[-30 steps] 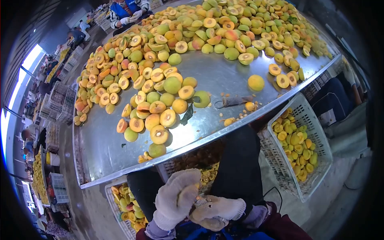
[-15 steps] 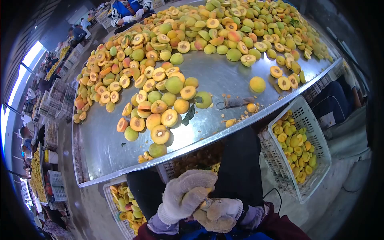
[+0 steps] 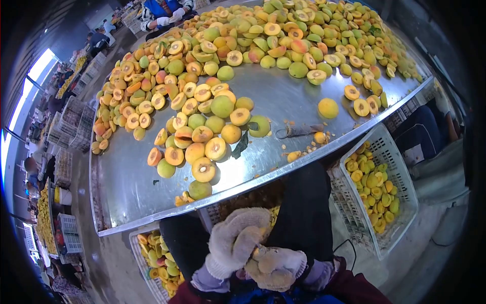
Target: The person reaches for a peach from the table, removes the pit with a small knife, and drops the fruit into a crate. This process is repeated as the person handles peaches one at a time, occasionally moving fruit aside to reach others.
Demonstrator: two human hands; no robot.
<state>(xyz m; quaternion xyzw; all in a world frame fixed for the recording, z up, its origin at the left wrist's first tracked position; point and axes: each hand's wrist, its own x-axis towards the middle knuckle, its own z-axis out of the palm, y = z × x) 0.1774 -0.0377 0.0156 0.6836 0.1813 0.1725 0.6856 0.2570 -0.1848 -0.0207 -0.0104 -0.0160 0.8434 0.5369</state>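
Observation:
My left hand (image 3: 237,237), in a thick off-white knit glove, is closed over my lap, its fingers curled toward the other hand. Touching it is my right hand (image 3: 277,267), also gloved and curled closed, its palm side stained brown. Whatever lies between the fingers is hidden; only a small brownish-orange spot shows where the gloves meet. Beyond them, on the metal table (image 3: 273,101), lies a cluster of whole and halved peach-like fruits (image 3: 201,134), some with the stone showing. A metal tool with a loop end (image 3: 302,131) rests among fruit scraps near the table edge.
A large heap of cut fruit (image 3: 243,43) covers the table's far side. White plastic crates of fruit halves stand right (image 3: 405,202) and left (image 3: 135,248) of my legs. A gloved co-worker (image 3: 167,12) is across the table; another person's leg (image 3: 420,129) is at right.
My two hands stay together over my lap, with the left shifted slightly downward. The co-worker's gloved hands across the table have moved a little. The fruit on the table lies as before.

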